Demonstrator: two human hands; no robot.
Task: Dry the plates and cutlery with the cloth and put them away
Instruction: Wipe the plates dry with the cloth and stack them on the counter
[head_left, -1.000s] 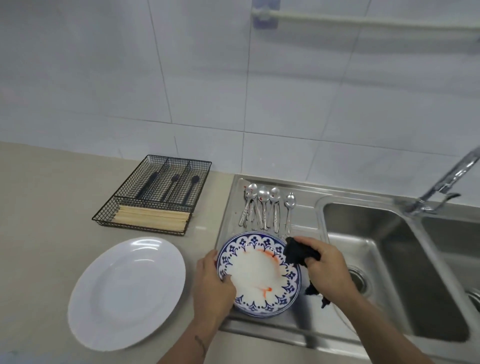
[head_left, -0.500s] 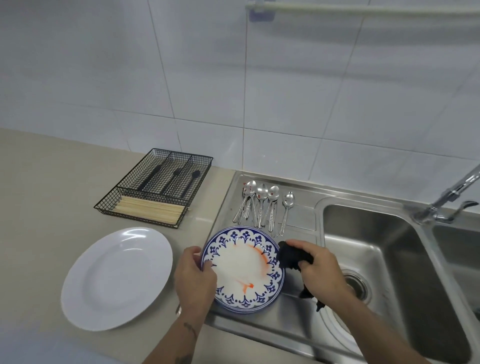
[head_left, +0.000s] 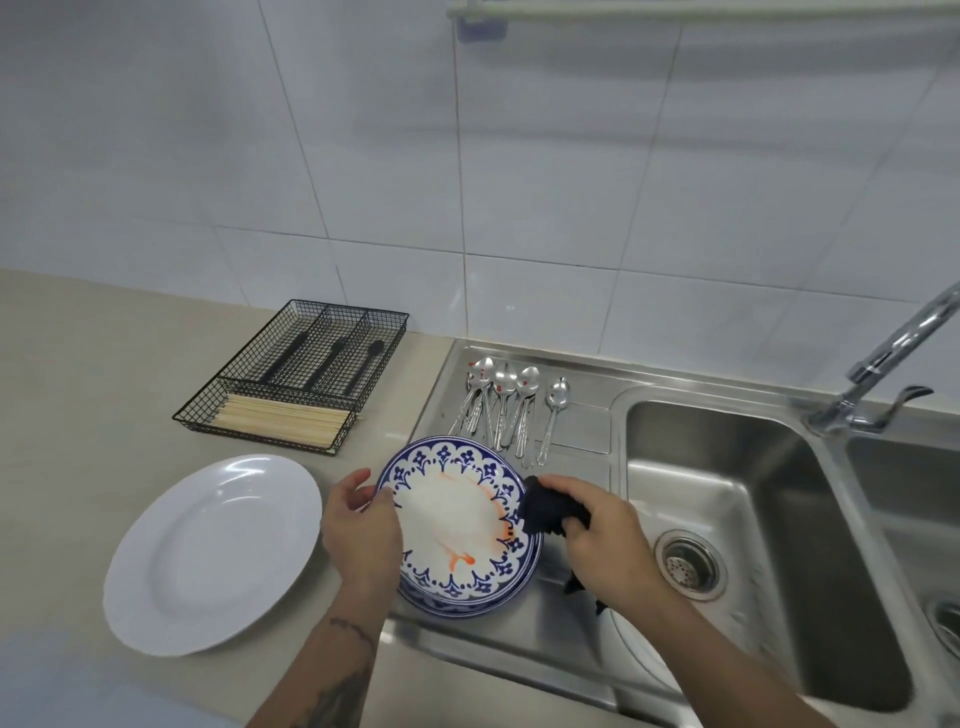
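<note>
A blue-patterned plate (head_left: 457, 525) with orange streaks rests on the steel drainboard, and the edge of another plate shows beneath it. My left hand (head_left: 361, 530) grips its left rim. My right hand (head_left: 605, 535) is closed on a dark cloth (head_left: 545, 509) that presses against the plate's right rim. Several steel spoons (head_left: 506, 402) lie on the drainboard behind the plate. To the left, a plain white plate (head_left: 213, 553) lies on the beige counter.
A black wire cutlery tray (head_left: 296, 379) holding dark utensils and wooden chopsticks stands at the back of the counter. A sink basin (head_left: 737, 499) with a drain lies to the right, a tap (head_left: 893, 358) over it. A towel rail (head_left: 675, 10) runs along the tiled wall.
The view has shifted a little. My right hand has stayed with the cloth at the plate's right rim, and my left hand has kept its hold on the left rim.
</note>
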